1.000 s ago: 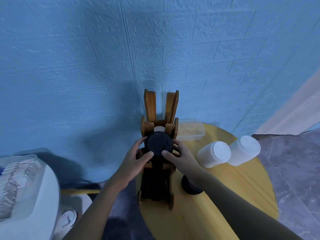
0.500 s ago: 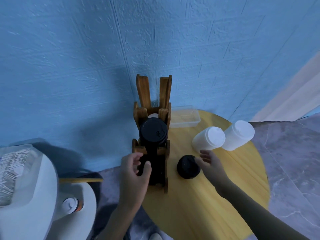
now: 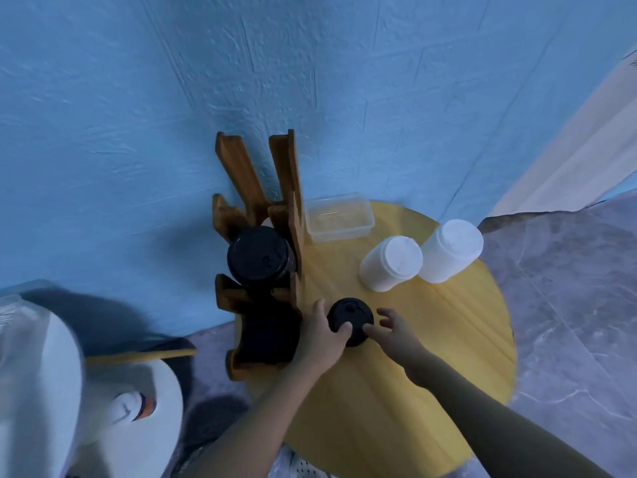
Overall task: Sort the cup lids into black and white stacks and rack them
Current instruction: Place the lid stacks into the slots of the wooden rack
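Note:
A short black lid stack (image 3: 350, 319) stands on the round yellow table (image 3: 448, 339), right of the wooden rack (image 3: 293, 215). My left hand (image 3: 320, 336) grips it from the left, thumb on its top. My right hand (image 3: 394, 334) is at its right side with fingers spread, one fingertip touching the rim. A tall black lid stack (image 3: 256, 257) fills the rack's front slot, and a sliver of a white lid (image 3: 266, 222) shows behind it. Two white lid stacks (image 3: 391, 263) (image 3: 451, 250) lie tilted on the table's far right.
A clear plastic box (image 3: 339, 215) sits at the table's back by the blue wall (image 3: 310, 81). A white rounded object (image 3: 41, 374) stands low on the left, off the table. The rack stands on the table's left edge.
Both hands left the tall black stack in the rack and came down to the short black stack on the table. The left hand now grips it; the view tilted down.

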The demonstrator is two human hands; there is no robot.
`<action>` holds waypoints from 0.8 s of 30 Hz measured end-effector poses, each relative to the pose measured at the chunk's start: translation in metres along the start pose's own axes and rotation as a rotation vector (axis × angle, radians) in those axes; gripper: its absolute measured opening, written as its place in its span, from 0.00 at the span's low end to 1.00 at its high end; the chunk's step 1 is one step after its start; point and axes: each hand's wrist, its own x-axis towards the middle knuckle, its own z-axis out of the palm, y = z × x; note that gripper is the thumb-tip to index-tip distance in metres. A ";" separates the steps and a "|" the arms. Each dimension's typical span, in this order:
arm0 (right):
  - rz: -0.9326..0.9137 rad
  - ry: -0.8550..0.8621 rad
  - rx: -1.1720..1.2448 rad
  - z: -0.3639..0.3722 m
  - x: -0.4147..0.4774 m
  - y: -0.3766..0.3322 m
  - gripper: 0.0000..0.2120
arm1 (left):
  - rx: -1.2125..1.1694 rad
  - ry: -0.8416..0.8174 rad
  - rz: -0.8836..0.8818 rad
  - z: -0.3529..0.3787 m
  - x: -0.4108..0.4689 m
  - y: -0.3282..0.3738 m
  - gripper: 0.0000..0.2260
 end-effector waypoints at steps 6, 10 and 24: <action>0.021 -0.081 0.033 -0.003 0.016 0.011 0.31 | -0.069 0.011 -0.169 0.022 0.024 -0.005 0.32; 0.011 -0.106 0.105 0.000 0.024 0.012 0.29 | -0.145 0.000 -0.222 0.034 0.032 -0.008 0.28; -0.209 -0.023 0.290 -0.019 -0.038 -0.006 0.17 | -0.360 0.049 0.070 0.010 -0.016 0.004 0.21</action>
